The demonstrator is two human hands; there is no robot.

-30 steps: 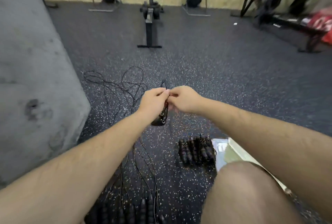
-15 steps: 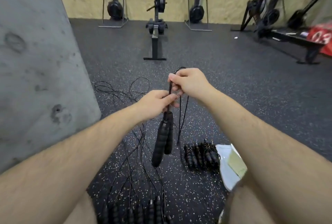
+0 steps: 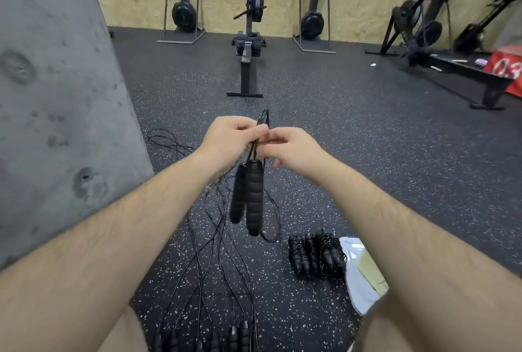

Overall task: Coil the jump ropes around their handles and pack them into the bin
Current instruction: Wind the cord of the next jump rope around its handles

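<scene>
Two black foam handles [image 3: 250,196] of one jump rope hang side by side below my hands. My left hand [image 3: 230,141] pinches the thin black cord just above them, and a folded loop of cord sticks up past its fingers. My right hand [image 3: 291,148] pinches the same cord right beside the left. Several coiled ropes [image 3: 316,254] lie bundled on the floor to the right. Loose cords [image 3: 209,238] trail across the floor under my arms to more handles [image 3: 226,336] at the bottom edge. A white bin [image 3: 357,286] shows partly beside my right arm.
A grey concrete pillar [image 3: 56,111] fills the left side. A rowing machine [image 3: 250,40] stands straight ahead on the speckled rubber floor, with more machines along the plywood wall. A black bench [image 3: 463,71] and a red box [image 3: 505,69] are at the far right.
My hands came back together at the top of the cord. The two handles hang lower and straighter than before, and the view tilted upward.
</scene>
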